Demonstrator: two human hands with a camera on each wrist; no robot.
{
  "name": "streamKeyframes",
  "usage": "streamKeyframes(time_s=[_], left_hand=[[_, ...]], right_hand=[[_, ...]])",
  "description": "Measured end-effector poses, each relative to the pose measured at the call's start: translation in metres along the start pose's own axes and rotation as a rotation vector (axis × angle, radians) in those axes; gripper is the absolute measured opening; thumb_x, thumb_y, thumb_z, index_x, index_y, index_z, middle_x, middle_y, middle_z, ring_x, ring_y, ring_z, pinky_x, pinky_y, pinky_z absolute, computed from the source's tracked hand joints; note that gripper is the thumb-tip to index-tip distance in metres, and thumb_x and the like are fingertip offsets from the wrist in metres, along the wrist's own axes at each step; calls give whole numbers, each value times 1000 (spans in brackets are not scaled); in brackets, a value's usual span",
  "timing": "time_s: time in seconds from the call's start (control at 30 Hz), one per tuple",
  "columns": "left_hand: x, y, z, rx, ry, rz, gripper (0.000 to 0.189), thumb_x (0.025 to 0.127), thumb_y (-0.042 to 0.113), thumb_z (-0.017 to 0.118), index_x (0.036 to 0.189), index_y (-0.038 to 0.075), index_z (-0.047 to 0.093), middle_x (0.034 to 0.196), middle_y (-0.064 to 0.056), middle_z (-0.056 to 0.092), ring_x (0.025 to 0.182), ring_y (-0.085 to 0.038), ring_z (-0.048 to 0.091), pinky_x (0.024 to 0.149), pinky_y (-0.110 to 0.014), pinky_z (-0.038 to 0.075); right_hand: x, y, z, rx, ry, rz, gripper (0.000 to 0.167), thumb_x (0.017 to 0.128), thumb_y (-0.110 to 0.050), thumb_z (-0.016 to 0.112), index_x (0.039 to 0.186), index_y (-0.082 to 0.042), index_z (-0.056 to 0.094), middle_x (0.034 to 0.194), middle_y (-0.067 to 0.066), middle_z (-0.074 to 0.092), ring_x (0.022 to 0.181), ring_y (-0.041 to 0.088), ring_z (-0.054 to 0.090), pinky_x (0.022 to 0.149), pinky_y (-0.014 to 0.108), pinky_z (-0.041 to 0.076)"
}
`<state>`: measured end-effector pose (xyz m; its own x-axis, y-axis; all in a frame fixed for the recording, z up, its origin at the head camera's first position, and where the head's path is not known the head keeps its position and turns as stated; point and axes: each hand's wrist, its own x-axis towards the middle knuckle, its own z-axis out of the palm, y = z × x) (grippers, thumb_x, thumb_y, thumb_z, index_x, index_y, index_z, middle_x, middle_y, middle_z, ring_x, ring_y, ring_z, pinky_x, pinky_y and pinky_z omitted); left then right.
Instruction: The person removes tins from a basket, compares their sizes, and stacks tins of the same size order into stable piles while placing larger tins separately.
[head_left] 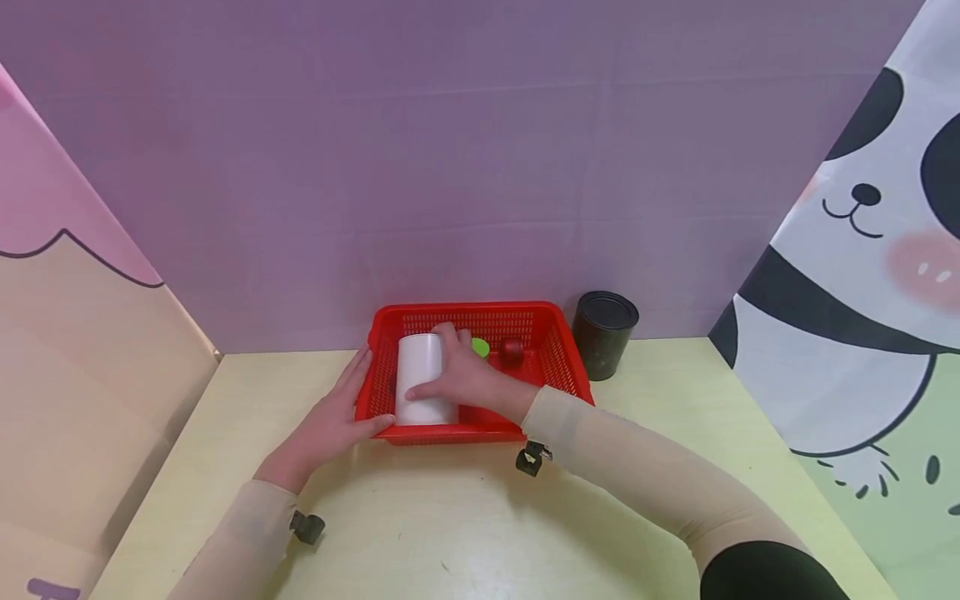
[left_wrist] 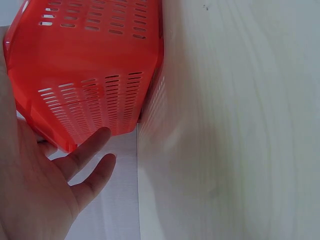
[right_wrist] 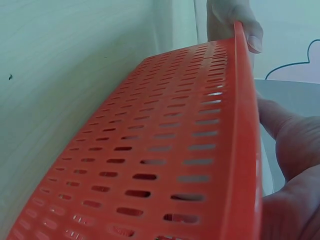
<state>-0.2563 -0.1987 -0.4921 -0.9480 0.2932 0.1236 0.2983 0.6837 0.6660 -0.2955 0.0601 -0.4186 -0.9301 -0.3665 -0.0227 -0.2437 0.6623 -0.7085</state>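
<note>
A red plastic basket (head_left: 480,435) with slotted walls stands at the back of the table. My left hand (head_left: 326,433) holds its near left corner, thumb over the front rim and fingers along the left outer side. Inside the basket's left part is a plain white cylinder (head_left: 417,367). My right hand (head_left: 468,375) reaches over the front rim and grips this cylinder from the right, thumb across its near face. Beyond that hand lie a light green round piece (head_left: 481,347) and a small dark red cylinder (head_left: 512,351), both partly hidden.
A black can (head_left: 606,333) with a lid stands just right of the basket. The pale wooden table (head_left: 450,533) ends at a purple backdrop (head_left: 480,167); printed panels slope along both sides.
</note>
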Motion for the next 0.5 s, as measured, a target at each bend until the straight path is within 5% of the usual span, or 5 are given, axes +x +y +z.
streamKeyframes(time_s=[0.5], left_hand=[[0, 2, -1, 6, -5, -14, 124, 91, 66, 81, 180, 29, 4, 186, 2, 5, 165, -40, 27, 102, -61, 61]], right_hand=[[-4, 1, -1, 18, 54, -46, 98, 80, -35, 102, 151, -16, 37, 143, 9, 47, 127, 26, 56, 88, 44, 68]])
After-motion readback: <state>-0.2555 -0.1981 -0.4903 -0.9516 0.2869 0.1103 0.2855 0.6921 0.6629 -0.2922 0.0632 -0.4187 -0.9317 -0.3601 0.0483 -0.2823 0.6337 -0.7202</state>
